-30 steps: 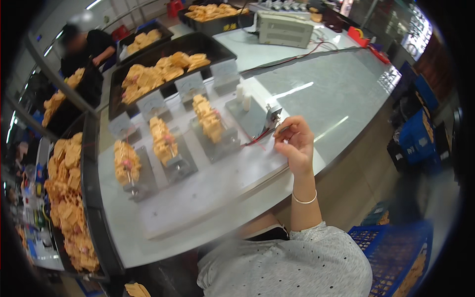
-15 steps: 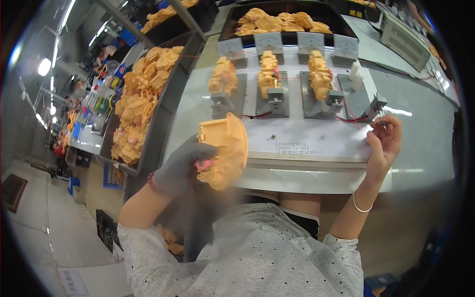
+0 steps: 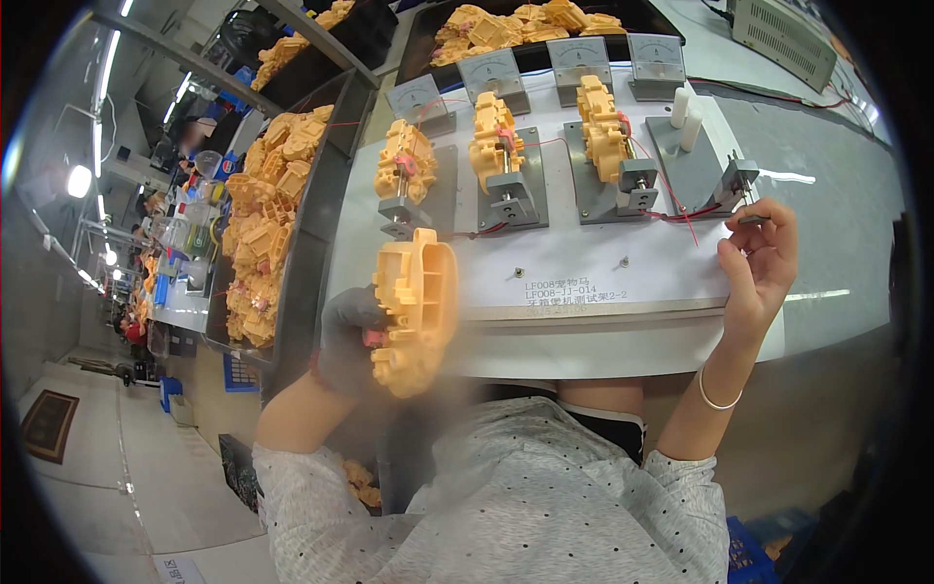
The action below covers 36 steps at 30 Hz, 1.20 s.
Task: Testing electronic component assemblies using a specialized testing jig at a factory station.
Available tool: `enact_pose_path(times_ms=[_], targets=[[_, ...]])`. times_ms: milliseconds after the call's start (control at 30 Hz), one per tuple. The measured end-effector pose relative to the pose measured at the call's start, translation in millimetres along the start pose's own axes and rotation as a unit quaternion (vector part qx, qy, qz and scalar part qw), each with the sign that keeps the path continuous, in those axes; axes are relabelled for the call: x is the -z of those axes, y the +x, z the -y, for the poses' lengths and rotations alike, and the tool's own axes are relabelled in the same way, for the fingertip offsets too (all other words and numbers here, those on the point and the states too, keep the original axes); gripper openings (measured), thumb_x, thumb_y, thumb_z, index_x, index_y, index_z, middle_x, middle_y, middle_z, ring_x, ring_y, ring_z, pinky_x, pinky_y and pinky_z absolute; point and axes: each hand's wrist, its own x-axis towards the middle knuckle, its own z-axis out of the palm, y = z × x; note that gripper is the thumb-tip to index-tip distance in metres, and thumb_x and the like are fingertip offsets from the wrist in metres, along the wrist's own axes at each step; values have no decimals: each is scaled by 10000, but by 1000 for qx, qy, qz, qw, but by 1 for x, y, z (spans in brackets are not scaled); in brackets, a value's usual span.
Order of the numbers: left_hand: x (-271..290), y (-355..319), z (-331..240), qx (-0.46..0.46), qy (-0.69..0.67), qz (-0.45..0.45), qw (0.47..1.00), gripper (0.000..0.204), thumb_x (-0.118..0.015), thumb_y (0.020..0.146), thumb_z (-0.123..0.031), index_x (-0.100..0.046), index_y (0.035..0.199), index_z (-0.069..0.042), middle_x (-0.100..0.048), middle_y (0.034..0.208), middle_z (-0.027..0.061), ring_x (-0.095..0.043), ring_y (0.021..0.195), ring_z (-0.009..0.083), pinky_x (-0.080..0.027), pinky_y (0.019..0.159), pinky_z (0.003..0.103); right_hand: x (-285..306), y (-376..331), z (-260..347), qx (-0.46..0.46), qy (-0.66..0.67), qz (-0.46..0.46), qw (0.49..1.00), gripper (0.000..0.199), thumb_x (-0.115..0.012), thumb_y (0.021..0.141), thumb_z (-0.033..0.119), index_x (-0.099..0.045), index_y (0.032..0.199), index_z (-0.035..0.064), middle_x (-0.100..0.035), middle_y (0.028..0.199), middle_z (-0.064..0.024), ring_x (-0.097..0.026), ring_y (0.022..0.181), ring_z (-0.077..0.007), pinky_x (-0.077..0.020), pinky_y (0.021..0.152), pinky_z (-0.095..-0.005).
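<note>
In the gray-gloved grip of my left hand is a yellow-orange plastic gearbox housing, held upright off the bench's front edge. A bit of its pink part shows beside my fingers. My bare right hand pinches the end of a metal clamp on the rightmost test fixture. That fixture has two white posts and no housing on it. Similar housings sit in the other fixtures: a left one, a middle one and a right one.
Analog meters stand behind the fixtures, with thin red wires running between. A black bin heaped with housings is at the left, and another tray of them lies at the back. A metal instrument box stands at the far right.
The housing in my left hand has turned, now showing its hollow side more edge-on, and sits slightly further left. My right hand stays at the clamp. The whole view has shifted a little.
</note>
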Motion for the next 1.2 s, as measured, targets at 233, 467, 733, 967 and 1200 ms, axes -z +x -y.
enact_pose_path(times_ms=[233, 467, 733, 967, 1200], targets=[[-17, 27, -14, -59, 301, -151, 940, 688, -617, 759, -407, -422, 1303, -33, -571, 854, 97, -536, 617, 163, -446, 494, 295, -6, 0, 5, 5, 12, -33, 999, 374, -619, 683, -37, -529, 1045, 0, -543, 916, -64, -438, 632, -56, -347, 551, -167], [-103, 205, -93, -23, 597, 108, 795, 373, -554, 878, -365, -562, 1083, -54, -623, 838, 79, -602, 646, 189, -505, 557, 317, -9, 1, 5, 4, 23, -13, 1000, 378, -632, 658, -16, -550, 1025, 24, -593, 842, -45, -429, 550, -24, -324, 505, -166], [-139, 364, -60, -60, 942, 298, 145, 503, -775, 644, -16, -577, 1104, -64, -646, 1026, 118, -641, 956, 250, -522, 785, 342, -7, 0, 5, -19, 20, -20, 999, 362, -622, 635, -4, -557, 989, 29, -594, 808, -50, -434, 537, -35, -331, 492, -177], [-138, 372, -6, 101, 900, 127, 404, 432, -746, 658, -4, -591, 1058, -60, -666, 958, 125, -650, 891, 297, -531, 763, 352, 1, 1, 6, -9, 1, -22, 1000, 359, -616, 626, 6, -558, 979, 26, -588, 795, -55, -421, 513, -47, -336, 489, -182], [-93, 364, -8, -102, 967, 49, 229, 361, -667, 809, -214, -590, 1150, -123, -644, 994, 232, -663, 912, 333, -543, 728, 370, -18, 3, 23, -32, -70, -36, 996, 424, -633, 675, 7, -555, 1090, 38, -545, 681, -24, -401, 470, -51, -300, 460, -189]])
